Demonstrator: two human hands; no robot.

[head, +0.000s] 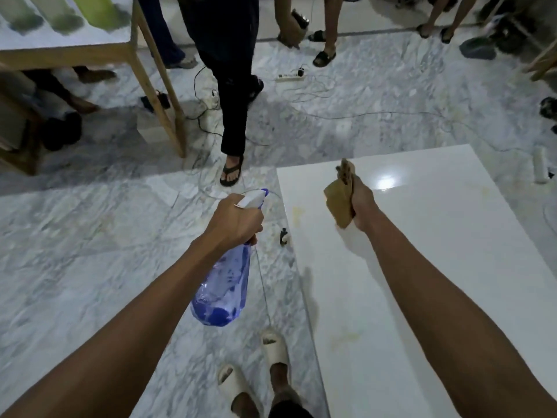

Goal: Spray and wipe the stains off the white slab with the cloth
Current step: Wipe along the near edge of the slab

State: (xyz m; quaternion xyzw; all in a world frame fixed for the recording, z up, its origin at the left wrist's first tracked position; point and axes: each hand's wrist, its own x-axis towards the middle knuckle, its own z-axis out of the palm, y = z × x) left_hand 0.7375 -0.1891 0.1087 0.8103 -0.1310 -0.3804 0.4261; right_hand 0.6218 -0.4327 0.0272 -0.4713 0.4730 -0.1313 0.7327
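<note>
The white slab (452, 251) lies flat on the marble floor at the right. Yellowish stains mark it near its left edge (298, 214) and lower down (346, 336). My left hand (235, 221) grips the neck of a clear blue spray bottle (223, 291), held over the floor just left of the slab, its white nozzle pointing away from me. Above the slab's upper part, my right hand (361, 203) is closed on a bunched brown cloth (339, 200).
A person in dark trousers and sandals (232, 122) stands just beyond the slab's far left corner. A wooden table (156, 86) stands at the left. Cables and a power strip (291, 77) trail across the floor. My feet in pale slippers (256, 369) stand beside the slab.
</note>
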